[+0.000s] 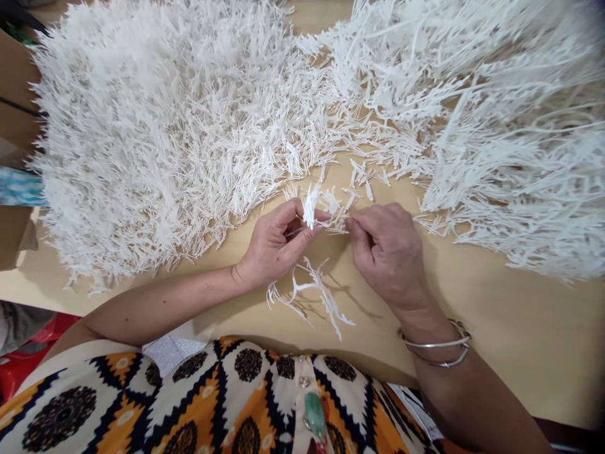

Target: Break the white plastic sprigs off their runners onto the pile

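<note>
My left hand (281, 243) is closed in a pinch on a white plastic sprig (311, 205), whose small tufts stick up above the fingertips. Below those fingers a thin branched white stem (321, 291) hangs over the table. Just to the right, my right hand (387, 252) is closed, thumb pressed against the curled fingers, close to the pale strands between the two hands. Whether it grips the end of a strand is too small to tell. Small loose white pieces (362, 173) lie on the table just beyond my hands.
A large heap of short white sprigs (155, 126) covers the left and middle of the table (534, 334). Longer white branches (501, 145) are piled at the right. Cardboard boxes (16, 94) stand at the left edge, with a red object (28, 359) below.
</note>
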Tool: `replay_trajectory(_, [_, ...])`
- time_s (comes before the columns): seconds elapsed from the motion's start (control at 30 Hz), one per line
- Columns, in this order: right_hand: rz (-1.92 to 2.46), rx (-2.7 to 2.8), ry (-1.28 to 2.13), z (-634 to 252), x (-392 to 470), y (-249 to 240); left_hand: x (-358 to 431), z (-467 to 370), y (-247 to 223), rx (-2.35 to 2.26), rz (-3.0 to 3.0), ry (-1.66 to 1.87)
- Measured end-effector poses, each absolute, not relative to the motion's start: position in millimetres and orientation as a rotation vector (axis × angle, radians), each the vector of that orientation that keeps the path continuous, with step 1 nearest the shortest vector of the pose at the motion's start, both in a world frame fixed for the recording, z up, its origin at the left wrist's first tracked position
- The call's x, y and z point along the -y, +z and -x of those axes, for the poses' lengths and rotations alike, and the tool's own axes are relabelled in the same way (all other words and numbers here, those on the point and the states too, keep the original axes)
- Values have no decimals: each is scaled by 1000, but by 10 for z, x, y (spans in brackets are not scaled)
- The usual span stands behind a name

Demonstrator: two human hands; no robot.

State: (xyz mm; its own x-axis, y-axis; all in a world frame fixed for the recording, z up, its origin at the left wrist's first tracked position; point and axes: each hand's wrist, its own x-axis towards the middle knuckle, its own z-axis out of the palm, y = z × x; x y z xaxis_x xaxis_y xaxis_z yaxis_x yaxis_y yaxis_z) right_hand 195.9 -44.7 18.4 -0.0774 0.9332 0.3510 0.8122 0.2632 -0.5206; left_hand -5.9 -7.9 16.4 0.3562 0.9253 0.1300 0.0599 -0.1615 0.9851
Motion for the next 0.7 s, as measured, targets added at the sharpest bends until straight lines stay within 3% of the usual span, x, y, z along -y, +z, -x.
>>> replay_trajectory(0.43, [1778, 1654, 28, -2242, 264, -36, 56, 99, 224, -906, -1625, 1088])
replay_trajectory(0.7, [1553, 1490, 393, -2091, 411, 123, 45, 51, 229, -887, -1333, 1084])
